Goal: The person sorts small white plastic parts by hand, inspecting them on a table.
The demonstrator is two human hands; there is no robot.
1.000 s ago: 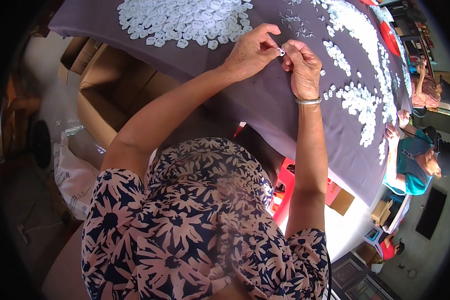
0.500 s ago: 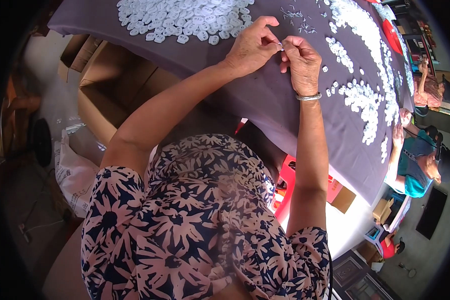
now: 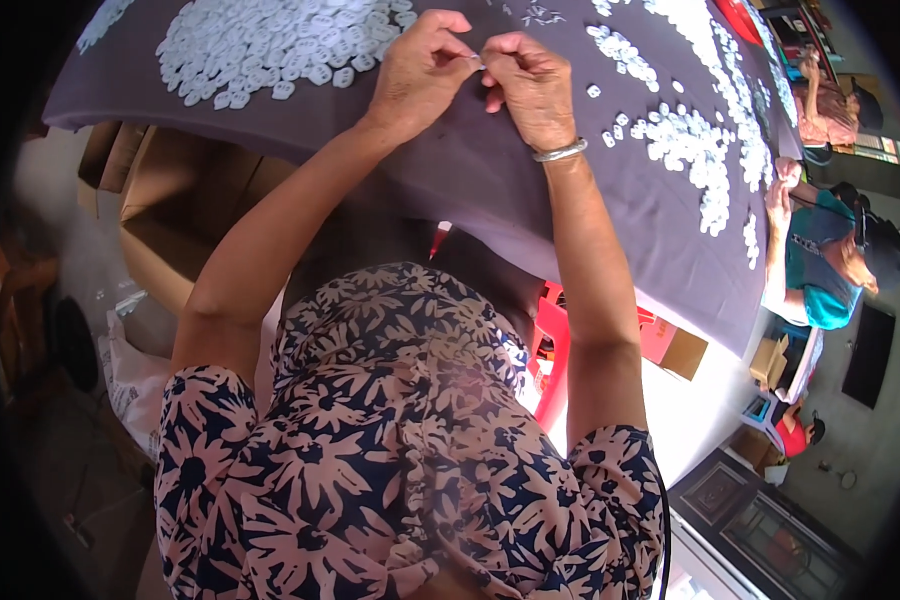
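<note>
Over the dark cloth my left hand [image 3: 417,80] and my right hand [image 3: 536,92] meet fingertip to fingertip. Both are closed in a pinch around a tiny whitish piece [image 3: 479,62], too small and covered for me to name. A silvery bangle [image 3: 560,151] circles my right wrist. Beyond my left hand spreads a big heap of flat white oval plastic pieces [image 3: 280,45] with small openings. To the right of my right hand lies a looser group of small white pieces [image 3: 685,145]. Thin short pin-like bits [image 3: 537,14] are scattered just past my fingertips.
The purple-grey tablecloth [image 3: 470,185] hangs over the near table edge. Below on the left stands an open cardboard box [image 3: 165,230], beside a white sack [image 3: 130,385]. A red stool [image 3: 550,340] is under the table. Other people, one in a teal top [image 3: 820,255], sit along the right side.
The view has swung, so the table and heaps sit further left and higher in the picture. My hands keep the same pinch together around the tiny piece.
</note>
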